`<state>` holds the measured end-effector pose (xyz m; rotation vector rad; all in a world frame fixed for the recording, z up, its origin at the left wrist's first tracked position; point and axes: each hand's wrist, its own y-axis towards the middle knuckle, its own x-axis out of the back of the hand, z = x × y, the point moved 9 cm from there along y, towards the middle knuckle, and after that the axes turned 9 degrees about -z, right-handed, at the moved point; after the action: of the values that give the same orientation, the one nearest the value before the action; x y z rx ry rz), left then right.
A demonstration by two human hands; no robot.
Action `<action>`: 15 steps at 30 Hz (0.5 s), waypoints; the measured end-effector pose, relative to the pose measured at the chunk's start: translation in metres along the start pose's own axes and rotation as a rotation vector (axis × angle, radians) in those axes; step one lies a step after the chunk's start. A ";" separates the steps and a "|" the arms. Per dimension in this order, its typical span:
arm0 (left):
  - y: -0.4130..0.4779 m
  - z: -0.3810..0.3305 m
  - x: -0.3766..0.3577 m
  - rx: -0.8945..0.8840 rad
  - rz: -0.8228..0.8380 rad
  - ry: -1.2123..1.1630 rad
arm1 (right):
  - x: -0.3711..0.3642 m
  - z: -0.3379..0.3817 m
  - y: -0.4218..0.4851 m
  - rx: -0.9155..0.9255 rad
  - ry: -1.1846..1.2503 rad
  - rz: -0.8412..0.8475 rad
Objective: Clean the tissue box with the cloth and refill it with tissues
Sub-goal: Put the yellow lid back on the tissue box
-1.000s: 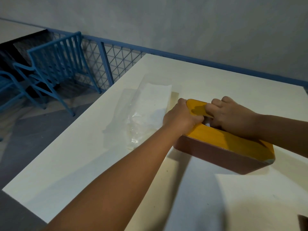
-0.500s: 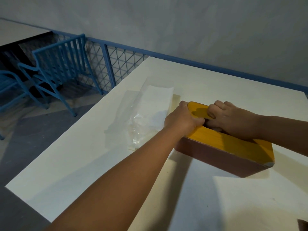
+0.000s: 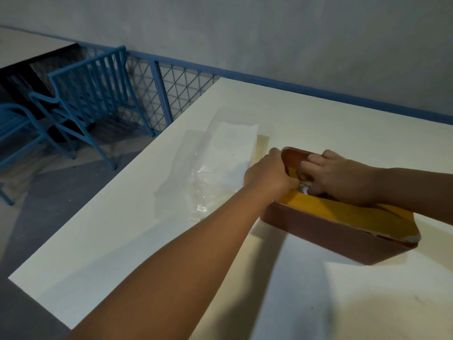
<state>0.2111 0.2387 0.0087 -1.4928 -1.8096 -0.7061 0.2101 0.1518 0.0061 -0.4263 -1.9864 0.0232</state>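
Two hands meet at the tissue box (image 3: 318, 231), which sits toward the right edge of the tabletop (image 3: 147, 241). The left hand (image 3: 268, 176) wraps its fingers round the box's far end, steadying it. The right hand (image 3: 343, 180) curls its fingers down into the slot of the yellow lid (image 3: 355, 217); whether they pinch anything I cannot tell. A bit of white tissue (image 3: 304, 190) shows in the slot, so the box seems filled and the refill looks nearly finished. No cloth is visible, so the wiping cannot be judged. Beyond, near the left edge, lies a clear plastic wrapper (image 3: 215, 168) with something white inside.
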 end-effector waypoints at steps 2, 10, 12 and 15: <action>0.001 -0.001 0.001 0.002 -0.042 -0.077 | 0.010 -0.007 -0.008 -0.027 0.105 -0.026; -0.001 -0.007 0.001 -0.083 -0.020 -0.072 | 0.028 -0.013 -0.024 -0.217 0.285 -0.156; -0.002 -0.010 0.005 -0.111 -0.038 -0.055 | 0.023 -0.017 -0.027 -0.290 0.315 -0.089; -0.003 -0.013 0.004 -0.128 -0.032 -0.049 | 0.023 -0.018 -0.031 -0.403 0.376 -0.079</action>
<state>0.2094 0.2305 0.0197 -1.5798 -1.8587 -0.8213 0.2082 0.1264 0.0408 -0.5631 -1.6294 -0.4806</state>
